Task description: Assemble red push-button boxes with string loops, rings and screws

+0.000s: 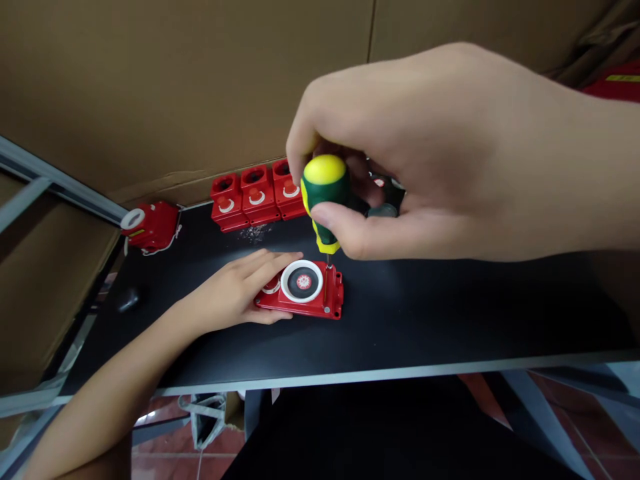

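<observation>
A red box-shaped device (315,308) with a white ring around a black round disc lies on the black tabletop. Its left end is gripped by my left hand (245,287), fingers along the far side and thumb along the near side. My right hand (400,160) is wrapped around a stubby green and yellow screwdriver (326,193), held upright. The screwdriver's tip meets a screw at the device's far right corner. Another screw head shows at the near right corner. My left palm partly covers a round red part of the device.
Several red devices (256,200) stand in a row along the cardboard wall (200,87), with pale crumbs (255,232) before them. At the far left sits another red device (153,227) with a white cord. A small black object (129,299) lies nearer.
</observation>
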Tool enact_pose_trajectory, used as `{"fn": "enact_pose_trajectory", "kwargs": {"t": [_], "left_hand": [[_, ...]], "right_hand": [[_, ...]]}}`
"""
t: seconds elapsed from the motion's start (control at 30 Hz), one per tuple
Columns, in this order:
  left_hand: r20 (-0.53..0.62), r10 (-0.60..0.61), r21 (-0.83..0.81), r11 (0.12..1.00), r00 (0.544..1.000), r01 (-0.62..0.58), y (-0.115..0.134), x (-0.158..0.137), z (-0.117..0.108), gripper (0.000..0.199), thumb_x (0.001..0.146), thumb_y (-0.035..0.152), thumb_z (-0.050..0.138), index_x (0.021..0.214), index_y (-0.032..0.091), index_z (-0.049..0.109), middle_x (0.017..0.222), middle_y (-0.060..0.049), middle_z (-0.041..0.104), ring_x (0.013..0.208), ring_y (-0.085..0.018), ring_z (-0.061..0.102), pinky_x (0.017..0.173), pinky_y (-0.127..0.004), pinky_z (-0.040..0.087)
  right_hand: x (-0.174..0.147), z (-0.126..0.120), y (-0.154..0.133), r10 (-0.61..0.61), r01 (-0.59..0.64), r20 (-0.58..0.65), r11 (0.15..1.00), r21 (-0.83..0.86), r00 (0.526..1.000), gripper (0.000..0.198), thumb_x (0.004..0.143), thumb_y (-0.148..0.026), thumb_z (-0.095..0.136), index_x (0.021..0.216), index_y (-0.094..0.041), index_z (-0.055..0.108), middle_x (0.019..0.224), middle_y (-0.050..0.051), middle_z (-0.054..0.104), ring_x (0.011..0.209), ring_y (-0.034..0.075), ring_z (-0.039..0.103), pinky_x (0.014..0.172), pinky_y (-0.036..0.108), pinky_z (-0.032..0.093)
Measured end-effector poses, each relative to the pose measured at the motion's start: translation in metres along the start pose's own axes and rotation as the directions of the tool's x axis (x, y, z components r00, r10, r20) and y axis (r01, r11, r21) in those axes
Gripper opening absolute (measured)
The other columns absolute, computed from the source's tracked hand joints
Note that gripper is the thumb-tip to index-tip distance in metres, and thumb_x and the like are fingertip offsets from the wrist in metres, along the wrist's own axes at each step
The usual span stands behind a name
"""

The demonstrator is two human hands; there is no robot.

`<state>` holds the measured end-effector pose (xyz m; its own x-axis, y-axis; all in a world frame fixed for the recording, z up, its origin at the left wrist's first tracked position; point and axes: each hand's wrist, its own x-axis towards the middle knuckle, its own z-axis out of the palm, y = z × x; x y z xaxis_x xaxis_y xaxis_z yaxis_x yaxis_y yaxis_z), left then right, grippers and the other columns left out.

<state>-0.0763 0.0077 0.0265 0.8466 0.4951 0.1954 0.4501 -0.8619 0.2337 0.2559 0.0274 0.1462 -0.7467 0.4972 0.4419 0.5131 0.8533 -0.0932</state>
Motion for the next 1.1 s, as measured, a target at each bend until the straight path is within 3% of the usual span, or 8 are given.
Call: {"fn": "enact_pose_trajectory", "kwargs": {"t": [0.23, 0.37, 0.5, 0.63, 0.83, 1.0, 1.1], "left_hand": [[-0.003, 0.008, -0.003, 1.000, 1.000, -0.008, 0.000, -0.001, 0.000, 0.084, 0.115, 0.065, 0.068, 0.181, 0.024, 0.039, 0.151, -0.021, 0.076, 0.129, -0.036, 0.081, 0.114, -0.048, 0.069], [0.004, -0.014, -0.014, 1.000, 1.000, 0.014, -0.001, -0.001, 0.000, 0.083, 0.113, 0.066, 0.071, 0.179, 0.025, 0.043, 0.146, -0.019, 0.078, 0.124, -0.035, 0.082, 0.109, -0.046, 0.071], [0.027, -0.028, -0.012, 1.000, 0.999, 0.028, 0.000, -0.001, -0.001, 0.084, 0.111, 0.062, 0.076, 0.179, 0.024, 0.043, 0.151, -0.020, 0.076, 0.131, -0.036, 0.080, 0.116, -0.050, 0.068], [0.035, -0.046, -0.015, 0.999, 0.998, 0.046, 0.002, -0.001, -0.002, 0.084, 0.110, 0.061, 0.078, 0.177, 0.023, 0.046, 0.150, -0.020, 0.077, 0.131, -0.036, 0.080, 0.118, -0.050, 0.067], [0.044, -0.041, 0.018, 0.999, 0.998, 0.040, 0.003, -0.001, -0.003, 0.080, 0.113, 0.066, 0.071, 0.175, 0.020, 0.046, 0.145, -0.020, 0.077, 0.129, -0.035, 0.080, 0.118, -0.049, 0.066], [0.046, -0.037, 0.023, 0.999, 0.998, 0.036, 0.002, -0.001, -0.003, 0.081, 0.113, 0.067, 0.070, 0.176, 0.020, 0.045, 0.145, -0.020, 0.077, 0.129, -0.035, 0.080, 0.119, -0.049, 0.066], [0.049, -0.052, 0.010, 0.999, 0.997, 0.052, 0.001, -0.002, -0.002, 0.083, 0.112, 0.066, 0.072, 0.177, 0.021, 0.045, 0.145, -0.020, 0.077, 0.129, -0.035, 0.080, 0.121, -0.050, 0.065]], "right_hand": [[-0.005, -0.003, 0.001, -0.075, 0.075, 0.003, 0.995, 0.063, 0.997, 0.022, 0.101, -0.035, 0.050, 0.119, -0.029, 0.062, 0.118, 0.001, 0.065, 0.097, 0.019, 0.061, 0.098, 0.039, 0.057], [-0.005, 0.000, 0.000, -0.072, 0.069, 0.029, 0.993, 0.092, 0.997, 0.030, 0.112, -0.046, 0.051, 0.125, -0.028, 0.070, 0.130, 0.001, 0.064, 0.100, 0.016, 0.062, 0.097, 0.035, 0.059], [-0.002, 0.006, -0.006, 0.074, -0.074, -0.031, 0.997, 0.020, 0.997, 0.045, 0.113, -0.064, 0.059, 0.134, -0.025, 0.068, 0.120, 0.004, 0.070, 0.103, 0.021, 0.070, 0.094, 0.036, 0.060], [0.000, 0.009, -0.006, 0.345, -0.345, -0.007, 0.937, -0.049, 0.939, 0.058, 0.104, -0.077, 0.067, 0.123, -0.022, 0.070, 0.089, 0.005, 0.069, 0.087, 0.027, 0.076, 0.073, 0.037, 0.054], [0.004, 0.006, -0.001, 0.296, -0.296, 0.016, 0.955, 0.018, 0.955, 0.023, 0.098, -0.045, 0.081, 0.105, -0.026, 0.070, 0.093, 0.000, 0.078, 0.082, 0.020, 0.073, 0.069, 0.036, 0.051], [0.007, -0.005, -0.008, 0.280, -0.277, -0.019, 0.957, 0.083, 0.960, 0.023, 0.088, -0.028, 0.088, 0.105, -0.028, 0.074, 0.105, -0.007, 0.080, 0.091, 0.017, 0.074, 0.076, 0.037, 0.052], [0.007, -0.013, -0.014, 0.313, -0.315, 0.044, 0.948, 0.042, 0.949, 0.027, 0.088, -0.017, 0.082, 0.112, -0.031, 0.081, 0.106, -0.008, 0.082, 0.091, 0.018, 0.074, 0.079, 0.040, 0.053]]}}
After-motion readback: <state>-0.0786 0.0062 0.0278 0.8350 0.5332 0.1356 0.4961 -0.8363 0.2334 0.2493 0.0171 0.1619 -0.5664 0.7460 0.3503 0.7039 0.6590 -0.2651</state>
